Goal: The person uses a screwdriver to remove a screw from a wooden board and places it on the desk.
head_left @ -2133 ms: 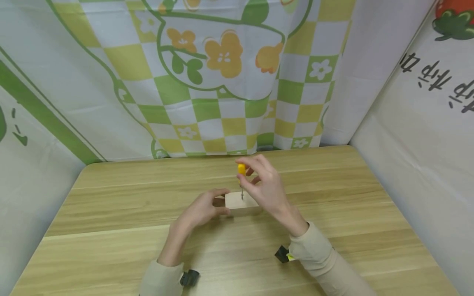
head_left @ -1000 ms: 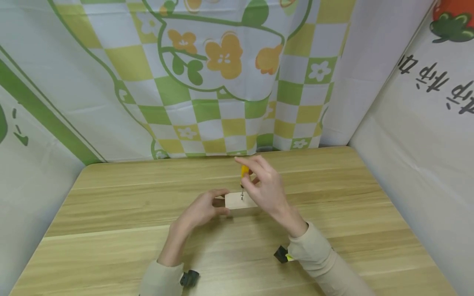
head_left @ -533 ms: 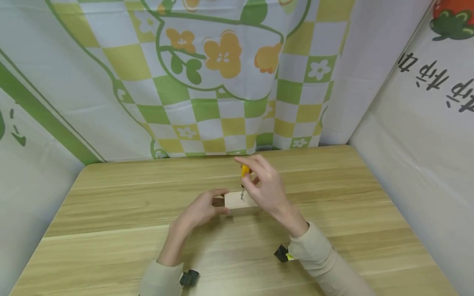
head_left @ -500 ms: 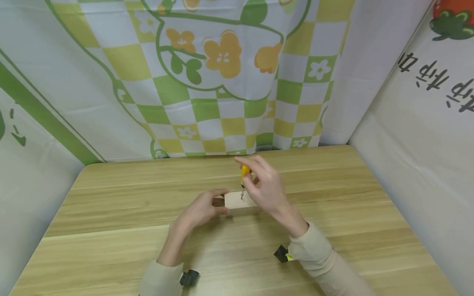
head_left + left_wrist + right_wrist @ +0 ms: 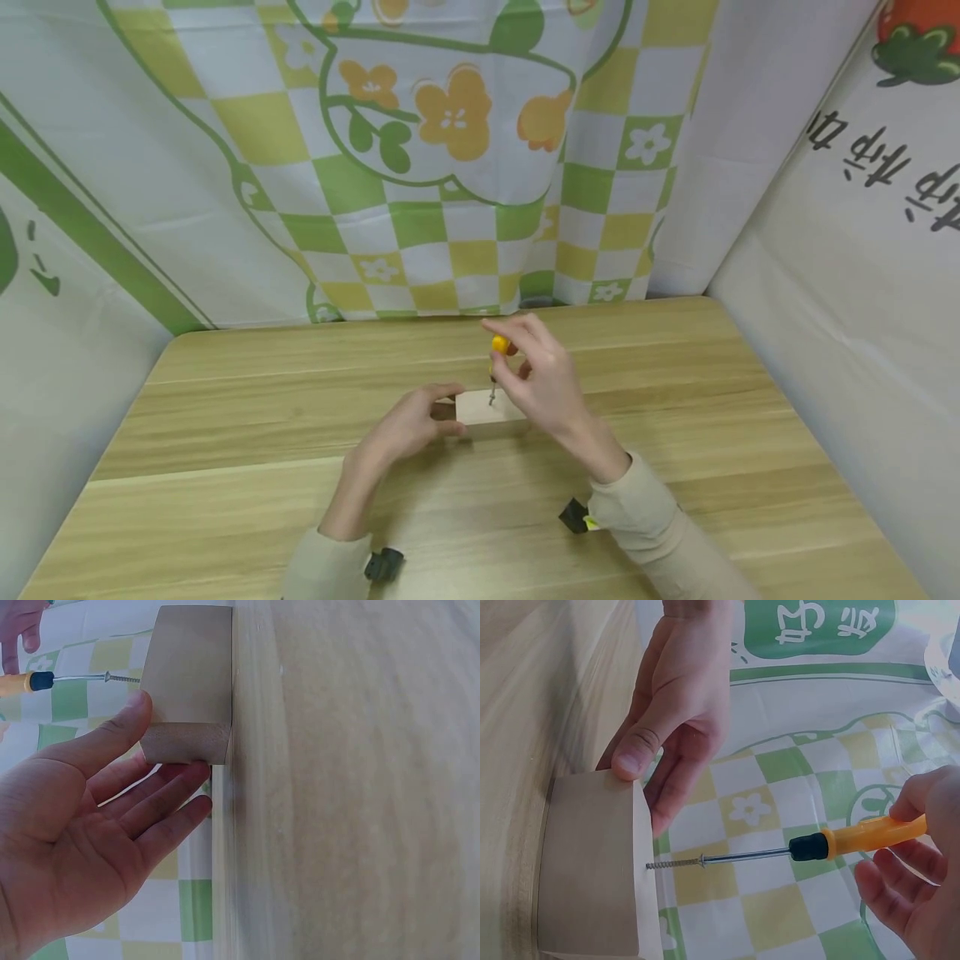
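A pale wooden block (image 5: 480, 407) lies on the table, and a threaded screw (image 5: 673, 863) stands in its top face with much of its thread showing. My left hand (image 5: 408, 425) holds the block's left end, thumb on the near side and fingers on the far side, as the left wrist view (image 5: 97, 817) also shows. Above the block, my right hand (image 5: 543, 379) grips the orange handle of a screwdriver (image 5: 870, 834) between thumb and fingers. The screwdriver's tip meets the screw head, with shaft and screw nearly in line. My right hand covers the block's right end in the head view.
The wood-grain table (image 5: 225, 392) reaches back to a checked green and yellow curtain (image 5: 450, 225). White printed sheets (image 5: 840, 275) flank both sides. Dark wrist cameras (image 5: 384, 564) sit at the cuffs of both beige sleeves (image 5: 330, 567).
My right hand has shifted slightly right, and the screwdriver handle leans a little more to the right than two seconds ago. The right-hand fingers have moved on the handle. Left hand and block stay put.
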`<state>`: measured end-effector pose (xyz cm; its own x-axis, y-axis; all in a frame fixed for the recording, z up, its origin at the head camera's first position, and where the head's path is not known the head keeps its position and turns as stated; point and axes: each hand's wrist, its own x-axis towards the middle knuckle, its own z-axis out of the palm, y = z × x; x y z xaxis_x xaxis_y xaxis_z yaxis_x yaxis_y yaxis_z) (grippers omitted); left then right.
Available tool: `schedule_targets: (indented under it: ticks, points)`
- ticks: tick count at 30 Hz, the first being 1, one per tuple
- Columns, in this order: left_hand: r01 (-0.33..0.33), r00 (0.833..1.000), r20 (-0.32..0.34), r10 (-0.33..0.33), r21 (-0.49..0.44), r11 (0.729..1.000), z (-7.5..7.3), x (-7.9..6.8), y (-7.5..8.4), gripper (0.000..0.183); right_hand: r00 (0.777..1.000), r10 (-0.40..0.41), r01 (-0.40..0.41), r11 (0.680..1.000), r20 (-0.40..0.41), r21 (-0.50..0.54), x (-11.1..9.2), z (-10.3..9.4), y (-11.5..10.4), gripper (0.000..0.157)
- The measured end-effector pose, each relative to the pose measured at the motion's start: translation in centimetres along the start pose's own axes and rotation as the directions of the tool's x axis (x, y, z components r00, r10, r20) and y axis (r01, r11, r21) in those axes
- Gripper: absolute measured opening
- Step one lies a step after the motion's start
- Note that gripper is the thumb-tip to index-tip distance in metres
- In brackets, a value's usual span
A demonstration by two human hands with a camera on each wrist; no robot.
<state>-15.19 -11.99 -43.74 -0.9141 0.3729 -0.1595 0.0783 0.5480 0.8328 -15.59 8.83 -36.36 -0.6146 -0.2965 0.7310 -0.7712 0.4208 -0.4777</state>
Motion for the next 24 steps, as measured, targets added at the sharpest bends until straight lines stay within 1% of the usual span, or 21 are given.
schedule_targets:
  ticks: [5,12,21,24]
  points:
    - [-0.013,1.0,-0.001,0.013,-0.001,1.0,0.1,0.0,-0.1,0.061,1.0,0.024,-0.024,0.999,-0.005,0.043,-0.2,-0.3,0.1,0.037]
    - [0.001,1.0,-0.007,-0.001,-0.001,1.0,0.0,0.0,0.0,0.061,0.999,0.052,-0.053,0.995,0.007,0.088,-0.4,-0.6,0.2,0.035]
    - [0.008,1.0,-0.007,-0.008,-0.006,1.0,0.1,0.1,0.1,0.06,0.998,0.067,-0.065,0.993,-0.019,0.096,-0.6,-1.1,0.0,0.032]
    - [0.006,1.0,-0.007,-0.006,-0.008,1.0,0.1,0.1,0.1,0.06,0.998,0.059,-0.056,0.994,-0.028,0.092,-0.6,-1.2,0.0,0.032]
